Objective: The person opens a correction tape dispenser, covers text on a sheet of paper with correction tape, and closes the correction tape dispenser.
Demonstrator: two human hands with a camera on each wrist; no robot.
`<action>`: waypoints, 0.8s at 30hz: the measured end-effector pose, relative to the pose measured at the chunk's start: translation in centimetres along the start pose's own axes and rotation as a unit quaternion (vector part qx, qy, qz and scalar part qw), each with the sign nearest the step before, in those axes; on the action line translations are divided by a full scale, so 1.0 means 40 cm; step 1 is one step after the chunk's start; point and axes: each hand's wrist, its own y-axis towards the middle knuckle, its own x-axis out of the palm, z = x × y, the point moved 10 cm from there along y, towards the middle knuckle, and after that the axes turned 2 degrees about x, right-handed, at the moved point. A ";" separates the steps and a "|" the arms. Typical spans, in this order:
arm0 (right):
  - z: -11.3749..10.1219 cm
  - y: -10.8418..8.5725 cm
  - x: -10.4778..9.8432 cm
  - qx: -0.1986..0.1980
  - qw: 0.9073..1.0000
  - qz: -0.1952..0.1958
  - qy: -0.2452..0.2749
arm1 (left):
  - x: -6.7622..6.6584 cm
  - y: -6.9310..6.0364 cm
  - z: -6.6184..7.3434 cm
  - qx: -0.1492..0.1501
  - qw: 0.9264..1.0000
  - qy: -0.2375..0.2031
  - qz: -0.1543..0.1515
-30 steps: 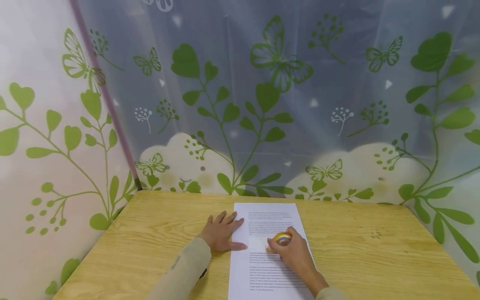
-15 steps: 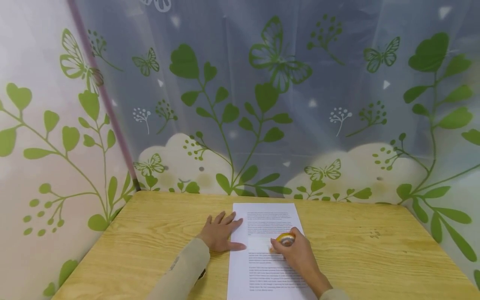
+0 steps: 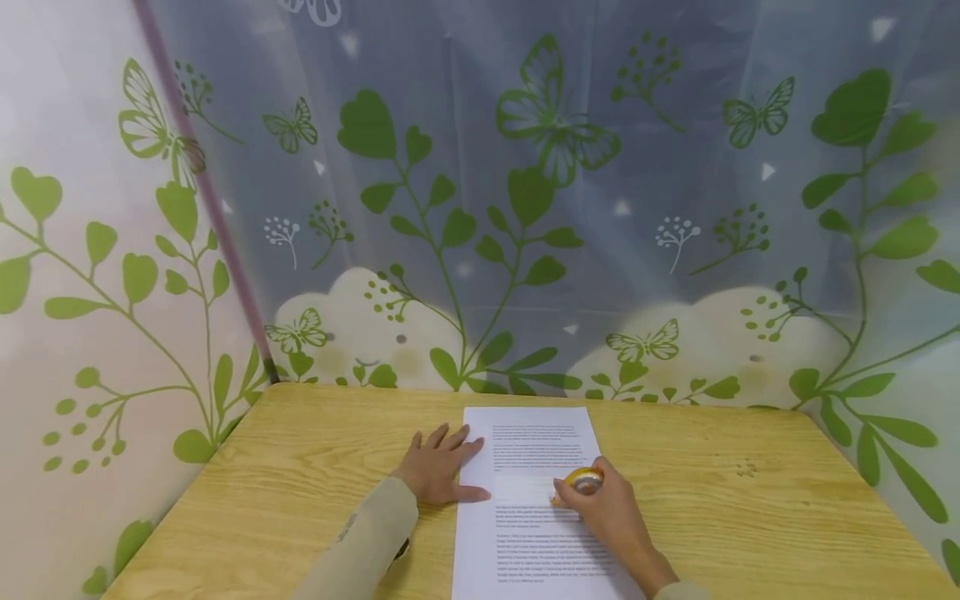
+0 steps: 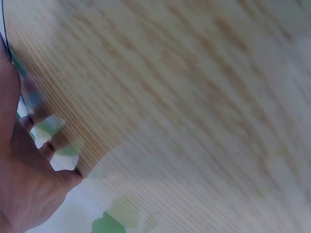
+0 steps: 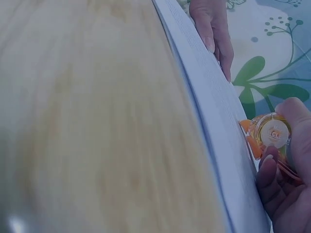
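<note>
A white sheet (image 3: pixel 517 492) with printed paragraphs lies on the wooden table. The left hand (image 3: pixel 438 468) rests with spread fingers on its left edge; in the left wrist view the left hand (image 4: pixel 34 179) shows at the far left. The right hand (image 3: pixel 611 508) grips an orange, see-through tape dispenser (image 3: pixel 584 481), its tip at the sheet in a blank band between paragraphs. In the right wrist view, the right hand (image 5: pixel 291 179) holds the dispenser (image 5: pixel 274 134) by its round body, with the orange tip at the sheet (image 5: pixel 214 116).
The wooden table (image 3: pixel 750 517) extends on both sides of the sheet. Behind it hangs a curtain (image 3: pixel 465 167) printed with green leaves, butterflies and clouds, with a pale panel (image 3: pixel 67 350) at the left.
The right hand has moved to the right across the sheet with the dispenser, and more of the blank band shows to its left. The left hand stays in place on the sheet.
</note>
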 end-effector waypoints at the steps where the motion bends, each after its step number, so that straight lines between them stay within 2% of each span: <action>1: 0.002 0.001 -0.002 0.000 1.000 0.001 0.000 | 0.000 0.000 -0.001 0.000 1.000 0.001 0.001; 11: 0.019 0.008 -0.013 0.004 1.000 -0.008 0.002 | 0.005 -0.001 -0.009 0.002 1.000 -0.002 0.005; 24: 0.023 0.012 -0.026 0.012 1.000 -0.014 -0.003 | 0.004 0.000 -0.002 0.008 1.000 -0.009 0.004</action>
